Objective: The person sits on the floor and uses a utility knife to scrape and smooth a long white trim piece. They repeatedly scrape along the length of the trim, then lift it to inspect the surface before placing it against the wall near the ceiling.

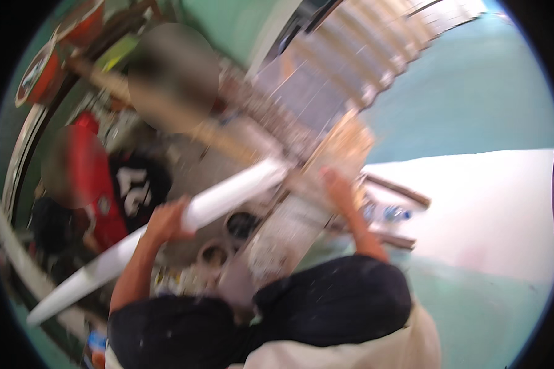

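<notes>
A long white pipe (231, 190) slants across the person's left side, its near end low on the left and its far end up near the middle. The left hand (169, 220) holds it part way along, with the fingers clamped around it. The left arm reaches up and forward past the left knee (172, 332), with the elbow bent a little. The right hand (338, 189) is to the right of the pipe's far end, by a wooden board (289, 237). It is too blurry to tell if its fingers are apart or together. The right arm reaches forward past the right knee (335, 307) and leans left. Both knees are bent, in dark cloth.

Two round pots (215, 253) sit left of the board. To its right are a clear bottle (397, 213) and a brown stick (400, 190). Orange tubs (41, 77) are far up on the left.
</notes>
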Motion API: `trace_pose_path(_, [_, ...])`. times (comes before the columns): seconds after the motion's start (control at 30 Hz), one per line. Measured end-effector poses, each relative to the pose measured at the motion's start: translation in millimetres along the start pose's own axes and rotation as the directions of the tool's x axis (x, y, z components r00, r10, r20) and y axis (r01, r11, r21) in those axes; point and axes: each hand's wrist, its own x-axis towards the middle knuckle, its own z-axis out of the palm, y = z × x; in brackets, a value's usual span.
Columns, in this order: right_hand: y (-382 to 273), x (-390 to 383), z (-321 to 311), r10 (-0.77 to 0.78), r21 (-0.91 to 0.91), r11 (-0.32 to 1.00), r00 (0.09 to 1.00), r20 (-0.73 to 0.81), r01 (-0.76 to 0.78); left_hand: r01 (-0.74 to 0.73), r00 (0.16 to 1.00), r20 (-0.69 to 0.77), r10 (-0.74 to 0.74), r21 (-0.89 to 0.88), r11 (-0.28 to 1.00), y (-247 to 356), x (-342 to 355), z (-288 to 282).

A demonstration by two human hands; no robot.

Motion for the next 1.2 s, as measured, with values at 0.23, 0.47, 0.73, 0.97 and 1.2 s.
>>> trace_pose_path(0.23, [-41.8, -26.8, -15.5, 0.010, 0.206, 0.979, 0.996, -0.086, 0.008, -0.040, 0.984, -0.171, 0.042, 0.012, 0.999, -4.0, 4.6, 25.5])
trace_pose_path(0.47, [-72.5, -38.4, -42.1, 0.085, 0.632, 0.771, 0.996, 0.018, -0.078, -0.067, 0.986, -0.152, 0.070, 0.022, 0.997, -12.2, -3.0, 18.7])
trace_pose_path(0.73, [-120.5, -39.5, -135.7, -0.051, 0.597, 0.786, 0.980, -0.194, 0.159, -0.210, 0.918, -0.302, 0.256, 0.175, 0.962, 13.6, -19.4, -43.7])
trace_pose_path(0.97, [-156.4, -5.3, -196.1, -0.054, 0.404, 0.913, 0.999, -0.003, 0.051, -0.315, 0.938, 0.052, 0.342, -0.285, 0.906, 81.7, -20.5, -166.4])
trace_pose_path(1.2, [-168.3, 79.4, -200.1, -0.191, 0.323, 0.938, 0.967, 0.166, 0.130, -0.419, 0.865, 0.218, 0.452, -0.184, 0.889, 120.3, -0.3, -198.5])
